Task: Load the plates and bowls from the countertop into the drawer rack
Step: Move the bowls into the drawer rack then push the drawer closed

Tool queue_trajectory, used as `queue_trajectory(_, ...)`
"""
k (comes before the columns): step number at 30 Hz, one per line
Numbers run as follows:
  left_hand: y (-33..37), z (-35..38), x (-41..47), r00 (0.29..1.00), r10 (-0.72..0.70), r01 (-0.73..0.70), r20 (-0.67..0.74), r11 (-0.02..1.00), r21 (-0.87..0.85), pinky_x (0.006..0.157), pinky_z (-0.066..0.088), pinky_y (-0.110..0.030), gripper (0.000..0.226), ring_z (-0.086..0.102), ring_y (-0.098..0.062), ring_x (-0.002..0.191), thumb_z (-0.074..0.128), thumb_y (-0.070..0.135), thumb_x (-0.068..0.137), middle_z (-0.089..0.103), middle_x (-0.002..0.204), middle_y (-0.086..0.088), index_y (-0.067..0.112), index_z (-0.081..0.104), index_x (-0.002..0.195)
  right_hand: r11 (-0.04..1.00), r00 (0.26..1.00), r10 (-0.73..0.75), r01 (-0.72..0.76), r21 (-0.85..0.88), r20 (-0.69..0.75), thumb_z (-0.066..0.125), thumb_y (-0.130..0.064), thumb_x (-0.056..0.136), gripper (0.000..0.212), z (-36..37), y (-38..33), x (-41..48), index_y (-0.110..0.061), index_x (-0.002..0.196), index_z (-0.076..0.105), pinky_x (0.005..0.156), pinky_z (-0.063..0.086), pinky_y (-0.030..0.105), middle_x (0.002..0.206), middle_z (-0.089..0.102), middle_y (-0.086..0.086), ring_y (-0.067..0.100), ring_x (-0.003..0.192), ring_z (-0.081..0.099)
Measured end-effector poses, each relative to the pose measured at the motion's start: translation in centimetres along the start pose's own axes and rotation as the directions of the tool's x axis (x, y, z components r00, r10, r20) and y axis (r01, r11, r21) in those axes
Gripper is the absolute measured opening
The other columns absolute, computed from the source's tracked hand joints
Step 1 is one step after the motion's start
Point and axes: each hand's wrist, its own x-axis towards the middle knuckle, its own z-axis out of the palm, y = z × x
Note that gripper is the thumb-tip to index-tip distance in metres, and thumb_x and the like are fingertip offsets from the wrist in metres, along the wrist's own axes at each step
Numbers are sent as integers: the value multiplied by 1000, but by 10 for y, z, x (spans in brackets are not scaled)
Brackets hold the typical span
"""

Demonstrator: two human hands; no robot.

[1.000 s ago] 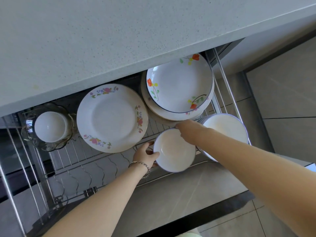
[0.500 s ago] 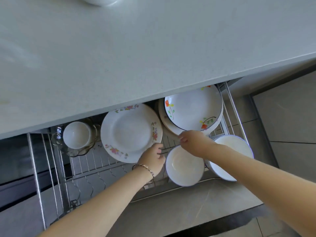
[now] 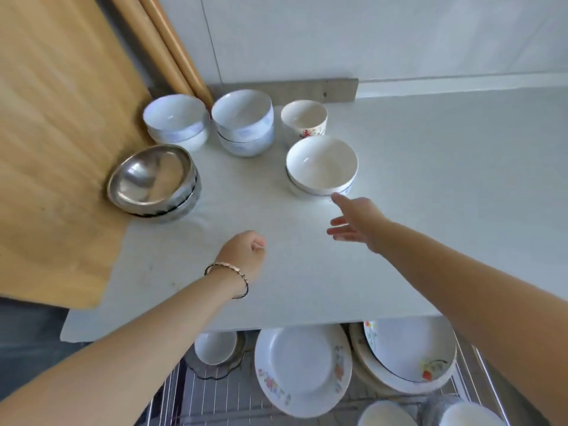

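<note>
White stacked bowls (image 3: 321, 166) sit on the countertop (image 3: 430, 179) just beyond the right hand (image 3: 356, 221), its fingers spread and empty; the left hand (image 3: 244, 253), farther off, is clenched on nothing.

On the table (image 3: 430, 179) stand five upright groups of bowls. At the back left, white bowls with faint blue pattern (image 3: 176, 124) sit nested; just beside them, a taller nested stack of blue-patterned bowls (image 3: 242, 123). Right of that stands a small cream bowl with red flowers (image 3: 304, 119). Nearer, white bowls with a blue rim line (image 3: 322, 166) are stacked, and at the left, nested steel bowls (image 3: 153, 179). In the drawer rack (image 3: 488, 379) lie a floral-rimmed plate (image 3: 302, 368) and a stack topped by a deep flowered plate (image 3: 408, 352).
</note>
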Motion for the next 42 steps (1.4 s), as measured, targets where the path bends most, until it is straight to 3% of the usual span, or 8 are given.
queue_trajectory(5,-18,-22,20,999,-16,17,30,1000,-19,73,40,-24,28,62,-28,102,41,6,88,68,107,-11,10,62,107,935,992,90,-54,351,-88,40,-18,96,44,26,-26,45,-6,138,32,82,53,39,81,48,17,33,73,61)
queue_trajectory(10,-33,-25,24,993,-34,43,109,996,-76,65,41,-22,28,63,-26,95,42,5,87,67,105,-11,11,62,106,935,970,91,-6,356,-223,38,-10,88,35,33,-16,59,-10,123,40,88,56,39,76,56,12,28,62,62)
queue_trajectory(19,7,-8,-4,948,-100,240,304,850,-468,64,53,-32,50,62,-21,78,53,34,90,53,120,-9,12,43,134,985,995,86,-77,154,-53,40,-1,88,13,-20,51,-26,-1,95,51,53,61,28,77,62,23,33,66,66)
queue_trajectory(26,26,44,-91,856,-13,191,516,937,-292,68,60,-35,21,64,-18,56,55,21,89,64,87,-4,27,53,109,981,981,123,-98,-168,147,43,2,87,27,-90,136,-119,-13,100,61,71,60,39,72,71,17,29,61,71)
queue_trajectory(30,0,109,-139,814,-67,213,576,959,-189,58,59,-21,36,65,-13,58,55,13,87,65,80,0,25,52,121,944,961,190,-123,-305,200,45,0,88,36,-119,195,-139,-16,119,45,56,56,22,87,68,9,22,61,70)
queue_trajectory(33,-24,166,-158,788,-162,274,595,956,-102,57,58,-22,47,65,-23,73,53,8,87,63,90,-4,19,47,133,895,951,264,-180,-409,159,46,-2,88,36,-121,255,-133,-15,120,38,56,53,12,70,68,-5,9,51,67)
queue_trajectory(37,-53,233,-166,752,-279,363,597,932,-22,72,58,-33,43,56,-24,89,47,1,89,55,102,-7,9,48,132,851,926,365,-290,-437,98,41,1,86,46,-110,322,-112,-9,130,32,80,58,47,86,53,5,34,89,63)
queue_trajectory(42,-82,284,-154,774,-341,310,534,939,151,79,51,-31,39,51,-21,88,44,3,88,59,103,-10,9,53,126,771,913,408,-352,-530,-13,37,-1,83,43,-93,368,-92,-10,126,38,79,56,46,98,49,14,36,88,55)
